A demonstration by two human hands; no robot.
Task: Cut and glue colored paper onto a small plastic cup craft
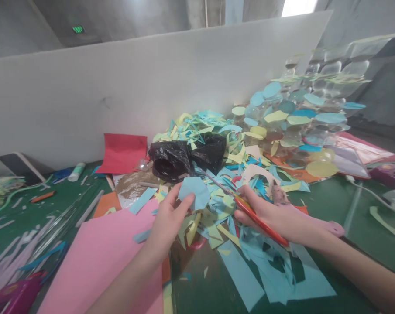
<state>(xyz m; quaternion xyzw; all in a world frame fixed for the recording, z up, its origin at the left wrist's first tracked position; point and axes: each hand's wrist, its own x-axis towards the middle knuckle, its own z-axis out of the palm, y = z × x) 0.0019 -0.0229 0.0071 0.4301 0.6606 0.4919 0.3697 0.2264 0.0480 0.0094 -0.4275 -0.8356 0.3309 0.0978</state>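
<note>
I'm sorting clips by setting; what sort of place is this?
Likely a paper-craft workspace: the right hand holds red-handled scissors, the left hand a piece of blue paper, and a heap of colored paper scraps lies beyond them.

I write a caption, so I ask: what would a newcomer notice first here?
First, the red scissors in the right hand, beside the light blue paper in the left hand. Beyond them, blue and yellow scraps pile up around black plastic.
</note>
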